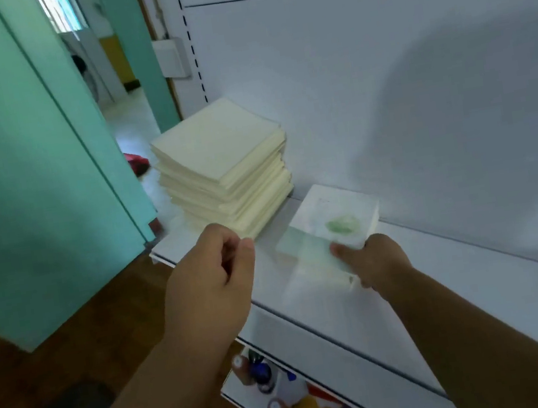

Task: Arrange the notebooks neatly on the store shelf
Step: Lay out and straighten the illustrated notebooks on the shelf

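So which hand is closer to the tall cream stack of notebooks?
Left. The left hand hovers just in front of the cream stack; the right hand is further right, gripping blurred white-green notebooks.

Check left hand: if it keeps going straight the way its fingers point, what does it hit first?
Probably the cream notebook stack: the left hand points up-right at its lower front corner, across a bare strip of shelf. Depth unclear.
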Demonstrator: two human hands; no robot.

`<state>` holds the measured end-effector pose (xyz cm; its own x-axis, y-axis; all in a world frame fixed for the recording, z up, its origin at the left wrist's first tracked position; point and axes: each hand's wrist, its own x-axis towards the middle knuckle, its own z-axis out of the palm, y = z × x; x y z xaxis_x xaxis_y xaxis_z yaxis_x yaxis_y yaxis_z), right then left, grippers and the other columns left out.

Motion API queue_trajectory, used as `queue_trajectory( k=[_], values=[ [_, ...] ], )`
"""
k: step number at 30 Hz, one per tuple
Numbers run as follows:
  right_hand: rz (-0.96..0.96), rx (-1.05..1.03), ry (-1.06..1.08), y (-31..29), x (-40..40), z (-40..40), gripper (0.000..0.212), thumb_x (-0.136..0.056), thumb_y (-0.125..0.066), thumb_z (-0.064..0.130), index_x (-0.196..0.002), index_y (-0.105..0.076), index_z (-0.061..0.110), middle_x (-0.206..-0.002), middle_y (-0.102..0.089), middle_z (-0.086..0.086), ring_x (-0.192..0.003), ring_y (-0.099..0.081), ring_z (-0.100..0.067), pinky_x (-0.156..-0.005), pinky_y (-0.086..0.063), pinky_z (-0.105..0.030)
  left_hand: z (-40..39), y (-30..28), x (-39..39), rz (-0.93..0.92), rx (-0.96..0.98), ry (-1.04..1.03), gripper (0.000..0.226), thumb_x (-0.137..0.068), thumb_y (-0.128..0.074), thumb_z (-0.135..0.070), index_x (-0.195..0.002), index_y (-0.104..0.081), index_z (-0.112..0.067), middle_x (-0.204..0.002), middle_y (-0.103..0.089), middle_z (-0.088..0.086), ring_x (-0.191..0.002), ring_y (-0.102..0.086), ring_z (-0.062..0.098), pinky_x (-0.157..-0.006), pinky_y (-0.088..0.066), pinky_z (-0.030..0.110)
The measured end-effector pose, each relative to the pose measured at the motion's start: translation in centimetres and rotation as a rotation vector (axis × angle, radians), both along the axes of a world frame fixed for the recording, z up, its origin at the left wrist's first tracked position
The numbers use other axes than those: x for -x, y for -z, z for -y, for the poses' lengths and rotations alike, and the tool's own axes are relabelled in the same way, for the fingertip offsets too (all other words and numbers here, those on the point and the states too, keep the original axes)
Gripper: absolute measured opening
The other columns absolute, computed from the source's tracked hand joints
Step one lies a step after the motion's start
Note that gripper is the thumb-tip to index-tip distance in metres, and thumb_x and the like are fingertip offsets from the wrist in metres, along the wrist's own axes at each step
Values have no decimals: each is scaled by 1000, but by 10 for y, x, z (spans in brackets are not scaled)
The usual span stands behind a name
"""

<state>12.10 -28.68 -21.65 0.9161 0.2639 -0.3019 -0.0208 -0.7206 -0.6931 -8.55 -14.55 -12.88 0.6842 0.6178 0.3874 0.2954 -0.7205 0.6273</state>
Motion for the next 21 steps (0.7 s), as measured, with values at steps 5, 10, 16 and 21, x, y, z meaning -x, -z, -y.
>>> queue_trajectory(
  k=[5, 10, 16, 21],
  values=[
    [59, -121, 245, -15, 26, 7, 24, -96, -63, 29, -94, -59, 6, -76, -64, -15, -50, -57, -22, -40, -41, -24, -38, -2, -31, -68, 43, 274, 21, -93, -43, -49, -88, -51, -30, -72, -58, -9, -68, -55, 6, -57, -44, 24],
    [123, -709, 365, -65, 84, -11, 17, -101, -59, 19, -96, -55, 3, -67, -55, -12, -47, -47, -19, -40, -37, -28, -71, -9, -57, -337, 297, 459, 47, -93, -49, -55, -128, -46, -23, -107, -65, -8, -84, -68, 15, -81, -53, 36],
    [151, -367, 571, -56, 80, -32, 70, -94, -39, 70, -84, -60, 4, -68, -61, -11, -53, -54, -19, -52, -41, -30, -81, -27, -57, 18, 622, 490, 11, -97, -55, -21, -106, -56, -27, -93, -63, 1, -61, -62, 20, -46, -47, 27],
    [87, 222, 449, 10, 45, -29, 66, -78, -61, 68, -103, -61, 7, -93, -64, -7, -83, -65, -26, -65, -47, -30, -94, -14, -46, 26, 672, 480, 14, -97, -54, -21, -110, -57, -23, -91, -63, 8, -56, -55, 18, -41, -41, 20]
  ],
)
